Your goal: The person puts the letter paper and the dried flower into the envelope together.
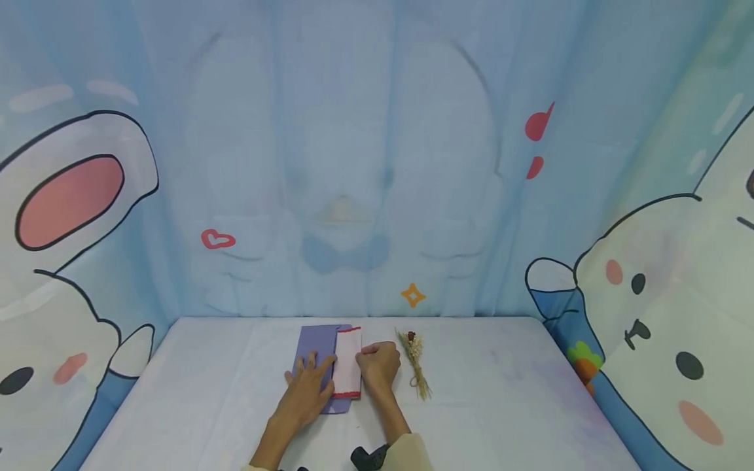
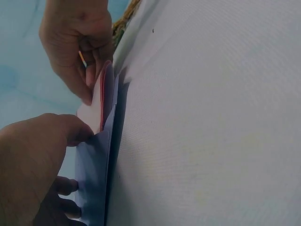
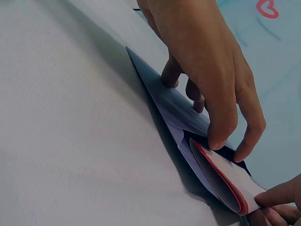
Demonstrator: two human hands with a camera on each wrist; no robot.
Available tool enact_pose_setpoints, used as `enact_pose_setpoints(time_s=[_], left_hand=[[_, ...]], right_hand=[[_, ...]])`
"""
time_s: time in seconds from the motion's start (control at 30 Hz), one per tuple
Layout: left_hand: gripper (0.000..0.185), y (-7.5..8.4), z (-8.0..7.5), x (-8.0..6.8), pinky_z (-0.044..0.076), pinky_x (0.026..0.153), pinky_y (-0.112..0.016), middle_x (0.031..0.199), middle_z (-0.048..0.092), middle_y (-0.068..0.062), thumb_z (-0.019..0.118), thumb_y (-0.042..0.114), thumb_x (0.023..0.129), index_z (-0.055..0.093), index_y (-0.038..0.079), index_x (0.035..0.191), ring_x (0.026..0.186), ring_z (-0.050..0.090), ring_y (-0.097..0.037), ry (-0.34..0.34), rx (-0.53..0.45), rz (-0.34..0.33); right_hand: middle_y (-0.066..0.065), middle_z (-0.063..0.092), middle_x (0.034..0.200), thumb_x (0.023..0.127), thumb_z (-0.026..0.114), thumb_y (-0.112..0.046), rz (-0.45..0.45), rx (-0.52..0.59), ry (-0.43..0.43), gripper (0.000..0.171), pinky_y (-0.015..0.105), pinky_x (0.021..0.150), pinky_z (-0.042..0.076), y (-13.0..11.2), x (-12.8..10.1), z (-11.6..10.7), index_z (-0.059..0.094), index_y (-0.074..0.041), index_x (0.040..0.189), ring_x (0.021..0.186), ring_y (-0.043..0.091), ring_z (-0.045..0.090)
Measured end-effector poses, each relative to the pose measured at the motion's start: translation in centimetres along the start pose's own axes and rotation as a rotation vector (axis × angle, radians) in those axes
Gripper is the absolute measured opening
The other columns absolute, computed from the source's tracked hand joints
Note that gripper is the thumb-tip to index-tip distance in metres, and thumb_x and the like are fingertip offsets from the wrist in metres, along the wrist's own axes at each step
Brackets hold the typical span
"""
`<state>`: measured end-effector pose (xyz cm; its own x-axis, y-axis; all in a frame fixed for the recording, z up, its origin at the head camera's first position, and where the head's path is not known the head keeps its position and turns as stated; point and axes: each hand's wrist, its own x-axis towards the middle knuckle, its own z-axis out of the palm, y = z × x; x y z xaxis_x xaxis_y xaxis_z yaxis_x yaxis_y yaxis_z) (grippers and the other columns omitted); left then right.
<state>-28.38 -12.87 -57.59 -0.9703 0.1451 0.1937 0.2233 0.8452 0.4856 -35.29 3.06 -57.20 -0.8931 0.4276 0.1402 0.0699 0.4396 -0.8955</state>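
A purple folded paper [image 1: 315, 347] lies on the white table, its layers parted along one side in the right wrist view. On its right part sits a pale pink folded card [image 1: 347, 363] with red edges, its layers bowed apart in the right wrist view [image 3: 230, 179]. My left hand [image 1: 306, 392] presses on the purple paper with spread fingers, the thumb beside the card. With curled fingers, my right hand [image 1: 379, 366] pinches the card's right edge; the fingertips [image 3: 277, 197] are at its outer side.
A small bunch of dried flowers [image 1: 415, 360] lies just right of my right hand. The white-covered table [image 1: 501, 405] ends at a blue curtain [image 1: 347, 163] printed with cartoon figures. A black wrist device [image 1: 370, 458] shows by the right sleeve.
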Motion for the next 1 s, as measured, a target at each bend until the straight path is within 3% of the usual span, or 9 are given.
enact_pose_setpoints(time_s=[0.17,0.5,0.7,1.0], left_hand=[[0.050,0.0,0.1,0.0,0.029,0.110,-0.093,0.163,0.045,-0.036,0.063,0.023,0.107,0.059,0.015,0.156,0.152,0.037,-0.067,-0.001,-0.010,-0.004],[0.048,-0.1,-0.1,0.1,0.030,0.110,-0.093,0.163,0.045,-0.036,0.063,0.022,0.107,0.059,0.016,0.154,0.152,0.038,-0.067,-0.002,0.001,0.002],[0.047,-0.1,-0.3,0.2,0.032,0.108,-0.092,0.162,0.047,-0.035,0.064,0.022,0.106,0.060,0.016,0.153,0.150,0.040,-0.065,0.017,0.012,0.019],[0.048,-0.2,-0.1,0.2,0.028,0.109,-0.094,0.163,0.045,-0.035,0.064,0.023,0.106,0.060,0.017,0.154,0.153,0.037,-0.065,-0.004,-0.016,-0.005]], right_hand=[[0.009,0.076,0.067,0.073,0.088,0.002,-0.021,-0.021,-0.001,0.013,0.046,0.069,0.061,-0.1,-0.1,0.2,0.080,-0.005,0.066,0.066,0.028,0.071],[0.009,0.075,0.066,0.074,0.087,0.003,-0.047,-0.024,-0.037,0.013,0.038,0.060,0.057,-0.6,-0.3,0.7,0.079,-0.004,0.067,0.061,0.022,0.066],[0.011,0.075,0.068,0.079,0.088,0.003,-0.079,-0.042,-0.048,0.014,0.039,0.062,0.058,-1.1,-0.4,0.7,0.079,-0.002,0.070,0.063,0.023,0.067],[0.012,0.075,0.066,0.076,0.088,0.005,-0.133,-0.056,-0.052,0.013,0.040,0.058,0.059,-1.0,-0.8,1.2,0.079,-0.001,0.069,0.059,0.024,0.068]])
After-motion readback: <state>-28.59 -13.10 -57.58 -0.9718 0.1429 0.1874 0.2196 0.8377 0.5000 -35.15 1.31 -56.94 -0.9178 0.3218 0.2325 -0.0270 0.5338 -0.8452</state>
